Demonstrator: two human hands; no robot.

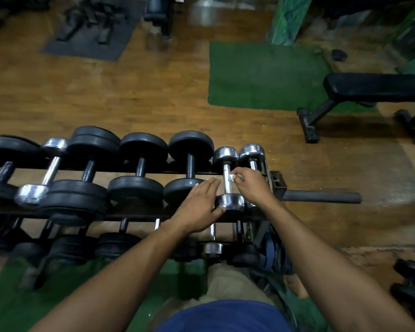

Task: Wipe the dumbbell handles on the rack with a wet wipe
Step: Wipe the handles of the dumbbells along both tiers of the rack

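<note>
A dark rack [277,182] carries a row of dumbbells on its top tier. Near its right end lies a small chrome dumbbell [226,164]. My right hand [252,185] pinches a small white wet wipe [232,177] against this dumbbell's handle. My left hand [199,204] rests flat beside the near chrome head [230,202], thumb touching it, fingers together and holding nothing. A second chrome dumbbell [252,152] sits just right of the first, partly hidden by my right hand. Black rubber dumbbells [139,164] fill the rack to the left.
A lower tier [120,245] holds more dumbbells under my arms. A grey bar [321,197] sticks out from the rack's right end. A black bench [374,89] stands at the right beside a green mat [261,75]. Loose black dumbbells [412,283] lie on the floor at lower right.
</note>
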